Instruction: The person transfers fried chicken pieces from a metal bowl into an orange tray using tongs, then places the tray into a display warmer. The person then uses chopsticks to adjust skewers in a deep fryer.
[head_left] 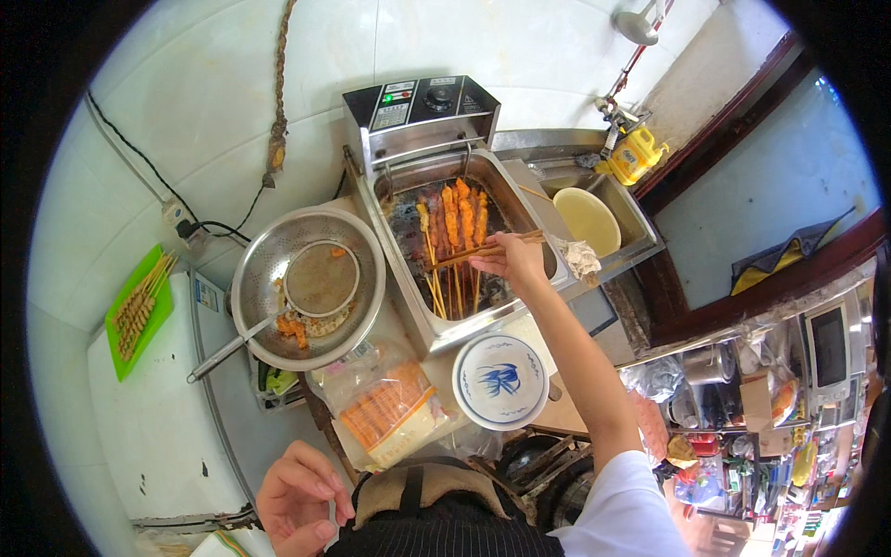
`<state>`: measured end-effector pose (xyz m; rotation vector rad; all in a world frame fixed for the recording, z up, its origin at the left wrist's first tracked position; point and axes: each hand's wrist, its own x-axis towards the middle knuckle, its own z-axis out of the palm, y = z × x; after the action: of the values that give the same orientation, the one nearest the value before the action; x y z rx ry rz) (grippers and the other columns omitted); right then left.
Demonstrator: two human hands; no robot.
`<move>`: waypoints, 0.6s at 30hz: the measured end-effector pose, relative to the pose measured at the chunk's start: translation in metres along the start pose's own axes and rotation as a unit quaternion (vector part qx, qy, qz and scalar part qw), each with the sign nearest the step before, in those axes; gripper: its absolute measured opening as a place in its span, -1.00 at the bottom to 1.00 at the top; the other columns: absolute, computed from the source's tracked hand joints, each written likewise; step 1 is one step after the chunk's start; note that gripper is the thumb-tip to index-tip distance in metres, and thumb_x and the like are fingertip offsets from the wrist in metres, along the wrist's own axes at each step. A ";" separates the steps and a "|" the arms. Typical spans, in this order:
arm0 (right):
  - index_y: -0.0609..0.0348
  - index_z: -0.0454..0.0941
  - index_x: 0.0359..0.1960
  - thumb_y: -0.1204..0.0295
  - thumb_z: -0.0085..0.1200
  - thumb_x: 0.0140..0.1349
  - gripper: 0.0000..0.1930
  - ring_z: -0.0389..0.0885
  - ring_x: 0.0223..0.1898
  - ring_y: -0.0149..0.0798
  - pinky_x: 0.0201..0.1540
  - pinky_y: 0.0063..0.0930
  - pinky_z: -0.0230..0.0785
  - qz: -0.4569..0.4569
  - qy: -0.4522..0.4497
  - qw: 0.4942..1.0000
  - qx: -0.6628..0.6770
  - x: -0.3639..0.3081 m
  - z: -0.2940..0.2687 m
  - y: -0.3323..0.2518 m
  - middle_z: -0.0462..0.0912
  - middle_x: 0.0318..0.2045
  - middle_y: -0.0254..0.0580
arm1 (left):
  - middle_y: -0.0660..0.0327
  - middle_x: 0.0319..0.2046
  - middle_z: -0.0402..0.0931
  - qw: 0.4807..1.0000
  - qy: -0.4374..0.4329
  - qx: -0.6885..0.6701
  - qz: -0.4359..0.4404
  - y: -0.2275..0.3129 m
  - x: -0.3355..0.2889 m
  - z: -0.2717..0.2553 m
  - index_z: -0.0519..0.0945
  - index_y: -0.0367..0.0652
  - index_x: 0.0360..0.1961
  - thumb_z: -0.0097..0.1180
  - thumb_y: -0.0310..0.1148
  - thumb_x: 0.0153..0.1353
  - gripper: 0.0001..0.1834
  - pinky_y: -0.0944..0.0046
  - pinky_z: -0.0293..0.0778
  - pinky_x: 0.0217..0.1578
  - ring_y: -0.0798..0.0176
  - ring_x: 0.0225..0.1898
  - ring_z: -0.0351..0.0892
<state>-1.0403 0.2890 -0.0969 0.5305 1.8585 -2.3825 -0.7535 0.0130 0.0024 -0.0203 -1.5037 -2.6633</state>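
My right hand (pixel 506 258) grips a pair of wooden chopsticks (pixel 478 251) held across the skewers in the deep fryer (pixel 520 209). Several orange-brown meat skewers (pixel 452 218) lie side by side in the dark, bubbling oil, their bare sticks toward me. The chopsticks' tips are over the skewers near the pan's left side; whether they touch cannot be made out. Low in the view, near my apron, my left hand (pixel 302 497) is loosely curved with its thumb apart and nothing visible in it.
Left of the fryer, a perforated metal bowl (pixel 246 260) holds a strainer (pixel 322 278) and fried bits. A patterned bowl (pixel 501 382) and bagged skewers (pixel 390 408) are in front. A green tray (pixel 158 325) with skewers sits far left; a sink with a cream basin (pixel 587 223) stands right.
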 end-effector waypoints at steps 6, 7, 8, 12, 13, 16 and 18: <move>0.47 0.35 -0.31 0.55 -0.11 0.23 -0.86 0.65 -0.46 0.01 -0.44 -0.30 0.67 -0.011 -0.034 0.999 0.018 -0.014 -0.003 -0.015 0.54 -0.39 0.15 | 0.08 -0.36 0.28 1.000 0.011 0.006 0.001 0.004 -0.003 -0.001 0.37 -0.25 -0.36 0.25 -0.34 -0.11 -0.65 0.42 0.39 -0.65 0.29 -0.57 0.40; 0.47 0.39 -0.33 0.53 -0.11 0.24 -0.85 0.65 -0.46 0.00 -0.43 -0.30 0.67 -0.030 -0.025 0.999 -0.002 -0.018 0.001 -0.015 0.57 -0.41 0.16 | 0.08 -0.36 0.28 1.000 0.009 0.005 -0.002 0.004 -0.003 -0.002 0.37 -0.25 -0.36 0.25 -0.34 -0.11 -0.65 0.42 0.39 -0.64 0.30 -0.57 0.40; 0.49 0.38 -0.30 0.51 -0.10 0.25 -0.82 0.65 -0.41 0.02 -0.40 -0.29 0.66 -0.020 -0.047 0.999 -0.018 -0.022 0.005 -0.014 0.56 -0.39 0.19 | 0.08 -0.36 0.28 1.000 0.006 0.004 -0.006 0.004 -0.002 -0.002 0.38 -0.24 -0.36 0.25 -0.33 -0.11 -0.65 0.42 0.39 -0.64 0.30 -0.57 0.40; 0.52 0.37 -0.21 0.45 -0.08 0.26 -0.74 0.64 -0.31 0.08 -0.32 -0.28 0.65 -0.041 -0.101 0.992 -0.057 -0.026 0.013 -0.014 0.52 -0.30 0.28 | 0.09 -0.36 0.28 1.000 -0.015 0.000 -0.001 0.001 0.003 -0.002 0.38 -0.24 -0.36 0.26 -0.33 -0.11 -0.64 0.43 0.38 -0.64 0.30 -0.59 0.39; 0.51 0.37 -0.21 0.46 -0.08 0.26 -0.75 0.64 -0.30 0.09 -0.31 -0.27 0.65 -0.023 -0.093 0.993 -0.065 -0.024 0.012 -0.015 0.52 -0.30 0.28 | 0.09 -0.36 0.28 1.000 -0.016 0.000 0.003 0.001 0.003 -0.002 0.37 -0.24 -0.36 0.26 -0.33 -0.11 -0.64 0.43 0.37 -0.65 0.30 -0.59 0.39; 0.48 0.37 -0.23 0.50 -0.12 0.25 -0.80 0.64 -0.30 0.11 -0.30 -0.26 0.64 -0.024 -0.047 0.998 -0.028 -0.009 0.002 -0.024 0.53 -0.34 0.35 | 0.09 -0.37 0.28 1.000 -0.007 0.004 0.003 0.003 0.004 -0.001 0.37 -0.24 -0.37 0.26 -0.33 -0.11 -0.65 0.43 0.36 -0.67 0.30 -0.60 0.39; 0.51 0.36 -0.26 0.50 -0.12 0.25 -0.79 0.64 -0.32 0.13 -0.31 -0.27 0.64 -0.017 -0.030 0.999 -0.009 0.000 -0.003 -0.023 0.52 -0.34 0.39 | 0.09 -0.37 0.28 1.000 -0.004 0.002 -0.001 0.003 0.004 -0.001 0.37 -0.24 -0.37 0.26 -0.33 -0.12 -0.65 0.43 0.35 -0.67 0.29 -0.60 0.39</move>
<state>-1.0456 0.2980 -0.0758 0.4243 1.8781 -2.3729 -0.7577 0.0105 0.0052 -0.0298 -1.5118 -2.6662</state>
